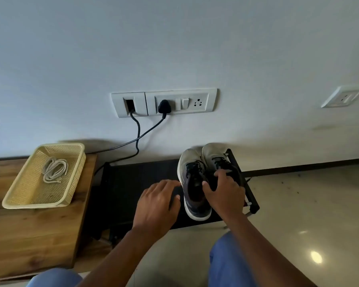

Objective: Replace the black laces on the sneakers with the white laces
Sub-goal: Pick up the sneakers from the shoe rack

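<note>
Two grey and dark sneakers stand side by side on a low black rack [133, 183], toes toward the wall. The left sneaker [192, 181] and the right sneaker [214, 157] both carry black laces [193, 165]. My right hand [224, 191] lies over the right sneaker's opening, thumb down between the two shoes and fingers curled over its collar. My left hand [158, 200] hovers just left of the left sneaker, fingers relaxed and holding nothing. The white laces [55, 169] lie bundled in a cream basket [25, 200] at the left.
The basket sits on a wooden bench [29, 235] left of the rack. Black cables [137, 141] hang from a wall socket panel [164, 102] down behind the rack. Glossy tiled floor [298, 214] spreads to the right. My knees in blue trousers [230, 264] are at the bottom.
</note>
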The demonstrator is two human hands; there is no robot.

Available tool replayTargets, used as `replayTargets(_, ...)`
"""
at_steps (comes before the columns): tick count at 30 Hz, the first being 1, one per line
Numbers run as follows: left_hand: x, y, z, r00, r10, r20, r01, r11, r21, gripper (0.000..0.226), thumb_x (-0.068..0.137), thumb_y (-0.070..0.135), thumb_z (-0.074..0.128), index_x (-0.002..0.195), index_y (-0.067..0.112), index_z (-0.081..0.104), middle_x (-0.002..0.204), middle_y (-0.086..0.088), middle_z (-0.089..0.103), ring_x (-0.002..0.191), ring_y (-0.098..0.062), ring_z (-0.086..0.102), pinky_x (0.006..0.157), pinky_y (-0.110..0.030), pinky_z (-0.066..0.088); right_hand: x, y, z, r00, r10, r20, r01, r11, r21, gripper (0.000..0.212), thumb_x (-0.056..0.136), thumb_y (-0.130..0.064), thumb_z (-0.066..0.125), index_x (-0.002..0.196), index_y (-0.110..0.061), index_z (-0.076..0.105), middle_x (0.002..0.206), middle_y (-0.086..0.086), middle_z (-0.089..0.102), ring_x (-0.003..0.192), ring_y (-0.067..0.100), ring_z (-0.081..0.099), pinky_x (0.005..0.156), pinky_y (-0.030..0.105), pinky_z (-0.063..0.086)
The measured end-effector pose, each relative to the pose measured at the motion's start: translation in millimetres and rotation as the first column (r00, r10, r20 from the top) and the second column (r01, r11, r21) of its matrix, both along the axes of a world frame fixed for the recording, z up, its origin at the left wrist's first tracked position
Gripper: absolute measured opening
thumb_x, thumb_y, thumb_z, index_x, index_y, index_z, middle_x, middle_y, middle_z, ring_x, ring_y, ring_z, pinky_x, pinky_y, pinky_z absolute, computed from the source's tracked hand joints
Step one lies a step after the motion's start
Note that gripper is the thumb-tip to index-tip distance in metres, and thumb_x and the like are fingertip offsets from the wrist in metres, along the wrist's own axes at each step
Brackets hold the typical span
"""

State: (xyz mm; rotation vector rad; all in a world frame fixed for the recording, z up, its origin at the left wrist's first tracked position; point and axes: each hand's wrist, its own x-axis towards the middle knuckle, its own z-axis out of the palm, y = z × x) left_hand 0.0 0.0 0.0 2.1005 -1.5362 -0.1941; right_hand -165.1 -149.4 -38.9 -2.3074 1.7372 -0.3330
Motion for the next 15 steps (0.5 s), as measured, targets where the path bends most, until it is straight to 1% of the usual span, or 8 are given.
replayTargets(2, 1, 1, 0, 1.000, -0.010, -0.016, 0.010, 1.000, 0.001, 0.030, 0.099, 0.033, 0.061, 0.129, 0.033, 0.061, 0.127, 0.015, 0.066, 0.111, -0.008, 0.064, 0.094, -0.028, 0.050, 4, -2, 1, 0.990, 0.039, -0.133, -0.034, 0.999, 0.039, 0.051, 0.088, -0.069, 0.054, 0.119, -0.029, 0.058, 0.105, 0.001, 0.068, 0.101, 0.029, 0.067, 0.093, 0.044, 0.045)
replayTargets(3, 1, 3, -3, 1.000, -0.010, -0.014, 0.010, 1.000, -0.003, 0.030, 0.099, 0.033, 0.060, 0.129, 0.034, 0.061, 0.127, 0.016, 0.066, 0.112, -0.007, 0.064, 0.094, -0.028, 0.050, 6, -4, -1, 0.979, 0.059, -0.197, -0.046, 0.996, 0.070, 0.050, 0.087, -0.070, 0.052, 0.115, -0.029, 0.061, 0.106, 0.001, 0.068, 0.103, 0.029, 0.067, 0.096, 0.045, 0.043)
replayTargets(5, 1, 8, -4, 1.000, -0.008, -0.021, 0.008, 1.000, 0.011, 0.030, 0.100, 0.034, 0.059, 0.130, 0.033, 0.062, 0.127, 0.016, 0.066, 0.112, -0.007, 0.063, 0.093, -0.027, 0.050, 10, -7, 0, 0.974, 0.056, -0.221, -0.021, 0.987, 0.158, 0.047, 0.088, -0.069, 0.052, 0.103, -0.027, 0.066, 0.102, 0.002, 0.070, 0.103, 0.029, 0.067, 0.099, 0.046, 0.041)
replayTargets(7, 1, 11, -5, 0.999, 0.002, -0.034, -0.001, 1.000, 0.017, 0.030, 0.100, 0.034, 0.058, 0.130, 0.033, 0.062, 0.128, 0.017, 0.066, 0.113, -0.007, 0.063, 0.093, -0.028, 0.050, 14, -10, 2, 0.977, 0.053, -0.206, -0.016, 0.984, 0.180, 0.042, 0.090, -0.065, 0.054, 0.093, -0.025, 0.067, 0.096, 0.002, 0.070, 0.099, 0.030, 0.067, 0.096, 0.044, 0.043)
replayTargets(8, 2, 14, -6, 0.999, 0.015, -0.034, -0.014, 1.000, 0.019, 0.030, 0.101, 0.035, 0.058, 0.131, 0.033, 0.062, 0.129, 0.017, 0.065, 0.114, -0.006, 0.063, 0.093, -0.027, 0.051, 15, -11, 2, 0.981, 0.048, -0.186, -0.013, 0.982, 0.186, 0.038, 0.090, -0.061, 0.055, 0.086, -0.024, 0.064, 0.093, 0.003, 0.069, 0.095, 0.031, 0.067, 0.093, 0.043, 0.046)
replayTargets(11, 1, 18, -7, 0.999, 0.016, -0.036, -0.016, 1.000, 0.016, 0.031, 0.101, 0.034, 0.058, 0.132, 0.033, 0.062, 0.129, 0.017, 0.066, 0.115, -0.005, 0.063, 0.094, -0.024, 0.049, 15, -11, 0, 0.994, 0.039, -0.103, -0.021, 0.986, 0.165, 0.037, 0.093, -0.048, 0.057, 0.068, -0.023, 0.046, 0.078, 0.002, 0.061, 0.081, 0.031, 0.064, 0.077, 0.038, 0.048)
replayTargets(13, 1, 19, -6, 0.999, 0.016, -0.035, -0.016, 1.000, 0.006, 0.031, 0.101, 0.034, 0.058, 0.132, 0.033, 0.063, 0.129, 0.017, 0.066, 0.114, -0.005, 0.063, 0.092, -0.023, 0.047, 14, -9, -1, 0.998, 0.035, -0.055, -0.027, 0.990, 0.137, 0.039, 0.096, -0.043, 0.055, 0.065, -0.024, 0.041, 0.072, -0.001, 0.055, 0.072, 0.028, 0.061, 0.069, 0.035, 0.046)
replayTargets(15, 1, 18, -4, 0.999, 0.015, -0.033, -0.015, 1.000, 0.001, 0.031, 0.101, 0.035, 0.058, 0.132, 0.032, 0.063, 0.129, 0.016, 0.066, 0.113, -0.005, 0.063, 0.091, -0.023, 0.048, 15, -5, 1, 1.000, 0.021, -0.012, -0.019, 0.993, 0.113, 0.038, 0.098, -0.043, 0.054, 0.066, -0.024, 0.043, 0.071, -0.003, 0.054, 0.069, 0.026, 0.060, 0.068, 0.036, 0.051)
